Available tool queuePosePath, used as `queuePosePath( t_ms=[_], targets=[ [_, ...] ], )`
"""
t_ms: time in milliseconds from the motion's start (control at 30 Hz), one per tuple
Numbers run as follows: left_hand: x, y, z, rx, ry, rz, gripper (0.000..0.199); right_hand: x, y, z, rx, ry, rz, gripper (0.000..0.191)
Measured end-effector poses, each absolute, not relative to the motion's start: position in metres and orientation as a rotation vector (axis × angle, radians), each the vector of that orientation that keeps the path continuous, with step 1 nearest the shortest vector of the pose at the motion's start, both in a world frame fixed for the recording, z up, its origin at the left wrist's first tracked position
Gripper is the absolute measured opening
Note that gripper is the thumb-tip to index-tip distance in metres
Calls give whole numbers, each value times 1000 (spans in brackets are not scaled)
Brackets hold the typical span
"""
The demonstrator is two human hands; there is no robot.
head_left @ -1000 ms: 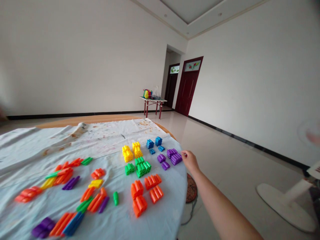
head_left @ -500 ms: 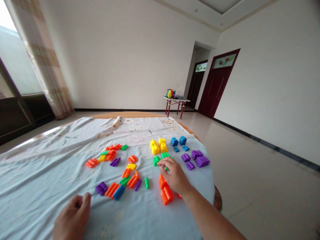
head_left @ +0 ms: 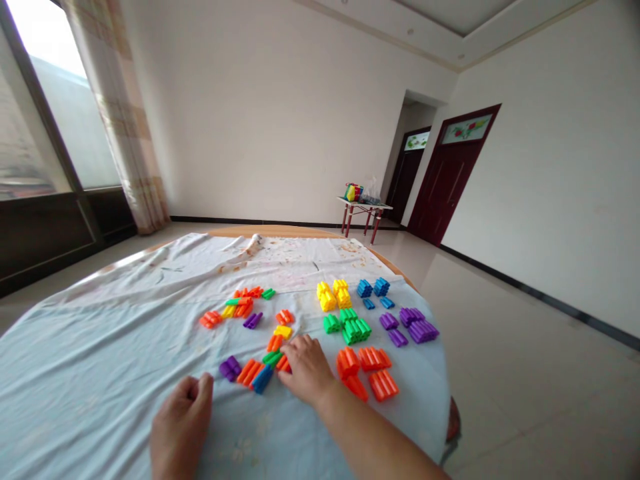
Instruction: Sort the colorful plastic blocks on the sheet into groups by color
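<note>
My right hand [head_left: 306,368] reaches over the middle of the table, fingers curled down beside an orange plastic tube block [head_left: 283,363] and a green one [head_left: 273,359]. Whatever its fingertips hold is hidden beneath the hand. My left hand [head_left: 181,427] rests closed on the cloth near the front, nothing visible in it. Between the hands lie a blue block [head_left: 263,379], an orange block [head_left: 251,373] and a purple block [head_left: 231,368]. A yellow block [head_left: 283,331] and another orange one [head_left: 285,317] lie farther back.
Sorted groups stand at the right: yellow [head_left: 333,295], blue [head_left: 373,288], green [head_left: 355,327], purple [head_left: 415,325] and orange [head_left: 367,367]. More mixed blocks [head_left: 243,307] lie at the back left. A wrinkled cloth [head_left: 100,373] covers the round table; a small table [head_left: 367,203] stands beyond.
My right hand has moved left and nearer from the green group to the mixed blocks, covering the single green and purple pieces. The view has shifted slightly; my left hand stays closed.
</note>
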State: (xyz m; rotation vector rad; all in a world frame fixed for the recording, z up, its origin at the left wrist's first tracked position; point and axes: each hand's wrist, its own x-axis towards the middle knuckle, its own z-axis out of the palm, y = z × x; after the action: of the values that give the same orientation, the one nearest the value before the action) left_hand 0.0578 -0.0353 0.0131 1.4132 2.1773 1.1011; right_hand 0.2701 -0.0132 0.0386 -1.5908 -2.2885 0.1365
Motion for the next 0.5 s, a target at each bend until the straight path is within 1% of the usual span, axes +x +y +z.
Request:
queuePosePath(
  t_ms=[67,300,367,500],
  targets=[
    [58,-35,13,1410,2172,1110,39,272,-17,37,-1517,-2324,196,32],
    [59,-36,14,1421,2173,1116,38,282,-38,37,-1195,-2389,484,43],
    [58,-36,15,1425,2172,1109,38,283,-43,39,-1213,-2369,496,43],
    [58,-37,19,1412,2155,1081,38,279,-51,41,-1422,-2269,450,40]
  ],
)
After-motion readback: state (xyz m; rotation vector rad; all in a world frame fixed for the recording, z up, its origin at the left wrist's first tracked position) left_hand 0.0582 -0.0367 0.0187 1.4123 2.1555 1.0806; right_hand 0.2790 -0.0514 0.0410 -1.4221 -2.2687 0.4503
